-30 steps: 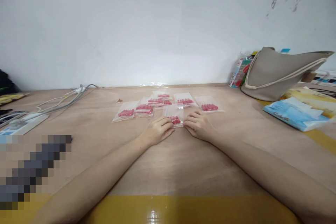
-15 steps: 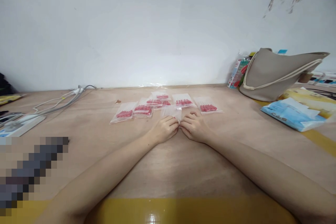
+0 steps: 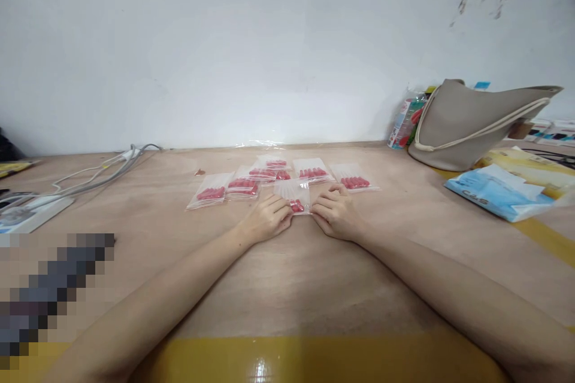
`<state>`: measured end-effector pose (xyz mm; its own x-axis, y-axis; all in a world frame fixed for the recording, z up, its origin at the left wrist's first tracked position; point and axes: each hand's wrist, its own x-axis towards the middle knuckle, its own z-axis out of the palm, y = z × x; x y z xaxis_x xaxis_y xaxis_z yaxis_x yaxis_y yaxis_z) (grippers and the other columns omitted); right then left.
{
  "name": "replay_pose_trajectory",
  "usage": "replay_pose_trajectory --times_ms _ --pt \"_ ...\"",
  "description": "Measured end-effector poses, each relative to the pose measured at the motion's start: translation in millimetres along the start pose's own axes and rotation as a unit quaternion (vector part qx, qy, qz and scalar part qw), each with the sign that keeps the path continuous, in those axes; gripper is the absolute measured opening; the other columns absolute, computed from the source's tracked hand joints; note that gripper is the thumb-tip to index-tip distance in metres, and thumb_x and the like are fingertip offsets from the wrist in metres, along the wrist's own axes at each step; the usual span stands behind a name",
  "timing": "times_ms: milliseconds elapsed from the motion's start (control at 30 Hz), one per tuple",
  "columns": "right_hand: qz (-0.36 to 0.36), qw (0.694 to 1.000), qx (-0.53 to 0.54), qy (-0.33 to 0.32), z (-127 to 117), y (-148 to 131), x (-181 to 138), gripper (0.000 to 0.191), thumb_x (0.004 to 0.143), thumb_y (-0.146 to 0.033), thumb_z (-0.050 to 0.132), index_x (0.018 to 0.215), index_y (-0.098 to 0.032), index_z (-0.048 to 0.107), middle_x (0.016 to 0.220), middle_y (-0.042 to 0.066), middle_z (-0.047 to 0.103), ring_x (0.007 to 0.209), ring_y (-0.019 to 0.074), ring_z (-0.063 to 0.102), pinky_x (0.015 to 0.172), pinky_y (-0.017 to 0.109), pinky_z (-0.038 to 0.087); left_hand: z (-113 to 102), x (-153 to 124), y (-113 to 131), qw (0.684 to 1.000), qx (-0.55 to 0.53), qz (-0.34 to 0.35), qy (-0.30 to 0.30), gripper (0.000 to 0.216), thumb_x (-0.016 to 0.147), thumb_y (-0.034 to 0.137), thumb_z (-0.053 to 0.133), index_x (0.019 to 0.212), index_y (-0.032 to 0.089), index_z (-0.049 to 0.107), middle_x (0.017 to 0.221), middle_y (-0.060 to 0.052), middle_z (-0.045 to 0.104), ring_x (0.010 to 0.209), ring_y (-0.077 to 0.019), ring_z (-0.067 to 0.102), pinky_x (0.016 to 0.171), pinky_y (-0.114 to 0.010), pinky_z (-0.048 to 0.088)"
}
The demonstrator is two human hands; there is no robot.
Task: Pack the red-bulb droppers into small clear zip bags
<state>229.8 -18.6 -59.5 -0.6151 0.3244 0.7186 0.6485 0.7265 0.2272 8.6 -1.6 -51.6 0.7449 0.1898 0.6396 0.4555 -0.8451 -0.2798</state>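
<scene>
A small clear plastic bag with red pieces inside (image 3: 296, 196) lies on the wooden table (image 3: 291, 275) between my hands. My left hand (image 3: 265, 219) pinches its near left edge with curled fingers. My right hand (image 3: 335, 213) grips its near right edge the same way. Behind it, several more clear bags of red pieces lie in a loose row: one at the left (image 3: 209, 193), a small overlapping pile in the middle (image 3: 265, 172), and one at the right (image 3: 354, 181).
A beige bag with a cord handle (image 3: 471, 125) lies at the right by the wall, with a blue packet (image 3: 498, 191) in front of it. Grey cables (image 3: 99, 173) and a white power strip (image 3: 31, 212) sit at the left. Yellow tape (image 3: 314, 359) runs along the near edge.
My hands came together over the bag's near edge half a second ago and have now moved apart to its two sides. The red pieces show again between them.
</scene>
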Motion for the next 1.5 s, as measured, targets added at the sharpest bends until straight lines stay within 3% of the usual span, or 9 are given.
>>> replay_pose_trajectory --times_ms 300,533,633,700,833,1067,1267,1367,1500 --pt "0.012 1.000 -0.005 -0.001 -5 4 -4 0.019 0.082 -0.017 0.049 0.066 -0.017 0.059 0.066 0.001 0.063 0.069 0.0130 0.052 0.081 0.034 0.029 -23 -25 -16 0.998 0.042 0.000 -0.037 0.010 0.083 0.015 0.049 0.075 0.016 0.055 0.072 -0.004 0.059 0.068 -0.0158 0.054 0.064 -0.029 0.046" --pt "0.077 0.997 0.000 -0.022 -8 25 -18 0.015 0.081 -0.017 0.049 0.068 -0.018 0.058 0.069 0.001 0.064 0.072 0.0146 0.054 0.079 0.035 0.029 -31 -63 -35 0.998 0.015 -0.064 0.017 0.006 0.083 0.014 0.052 0.086 0.018 0.056 0.081 -0.004 0.062 0.077 -0.0159 0.059 0.071 -0.031 0.050" --pt "0.070 0.996 0.036 -0.046 -3 22 -13 0.010 0.077 -0.020 0.053 0.082 -0.018 0.061 0.084 0.005 0.066 0.084 0.0185 0.056 0.078 0.035 0.032 -26 -55 -22 0.994 -0.036 -0.100 0.005 0.021 0.084 0.024 0.055 0.104 0.019 0.056 0.102 -0.008 0.062 0.094 -0.0189 0.060 0.082 -0.034 0.050" --pt "0.058 0.996 0.055 -0.049 2 18 -11 0.024 0.075 -0.018 0.054 0.098 -0.019 0.060 0.099 0.007 0.063 0.096 0.0211 0.054 0.080 0.035 0.035 -20 -42 -12 0.989 -0.079 -0.118 -0.034 0.032 0.085 0.029 0.053 0.115 0.018 0.053 0.119 -0.011 0.055 0.107 -0.0217 0.055 0.089 -0.036 0.048" --pt "0.031 0.993 0.105 -0.050 6 14 -11 0.023 0.082 -0.016 0.047 0.098 -0.024 0.062 0.103 0.007 0.063 0.091 0.0188 0.058 0.076 0.033 0.043 -6 -20 -2 0.975 -0.159 -0.118 -0.098 0.030 0.089 0.024 0.045 0.117 0.019 0.053 0.117 -0.007 0.058 0.106 -0.0178 0.057 0.091 -0.031 0.048" --pt "0.261 0.910 0.315 0.062 -20 47 4 0.020 0.088 -0.034 0.040 0.084 -0.020 0.053 0.088 0.007 0.065 0.066 0.0142 0.062 0.060 0.029 0.051 24 8 -13 0.971 -0.089 -0.220 -0.018 0.033 0.086 0.020 0.042 0.117 0.016 0.052 0.120 -0.009 0.056 0.113 -0.0215 0.050 0.098 -0.040 0.042" --pt "0.374 0.884 0.220 0.174 -18 106 -23 0.023 0.081 -0.042 0.051 0.075 -0.019 0.050 0.084 0.008 0.065 0.076 0.0190 0.062 0.068 0.036 0.051 60 41 -26 0.967 -0.053 -0.246 -0.028 0.043 0.076 0.019 0.058 0.118 0.011 0.053 0.126 -0.015 0.051 0.122 -0.0300 0.041 0.102 -0.047 0.035" --pt "0.415 0.881 0.192 0.123 -6 125 -53 0.015 0.079 -0.033 0.051 0.079 -0.018 0.055 0.092 0.011 0.066 0.078 0.0202 0.062 0.068 0.036 0.049 73 49 -31 0.967 -0.056 -0.247 -0.031 0.034 0.076 0.013 0.057 0.110 0.015 0.060 0.118 -0.011 0.058 0.113 -0.0262 0.051 0.098 -0.044 0.041" --pt "0.427 0.895 0.128 -0.022 -8 134 -77 0.013 0.067 -0.020 0.054 0.078 -0.018 0.061 0.096 0.011 0.065 0.083 0.0232 0.061 0.071 0.038 0.046 77 50 -32 0.968 -0.072 -0.237 -0.035 0.022 0.082 0.013 0.053 0.098 0.019 0.066 0.106 -0.006 0.065 0.095 -0.0198 0.062 0.086 -0.035 0.050"
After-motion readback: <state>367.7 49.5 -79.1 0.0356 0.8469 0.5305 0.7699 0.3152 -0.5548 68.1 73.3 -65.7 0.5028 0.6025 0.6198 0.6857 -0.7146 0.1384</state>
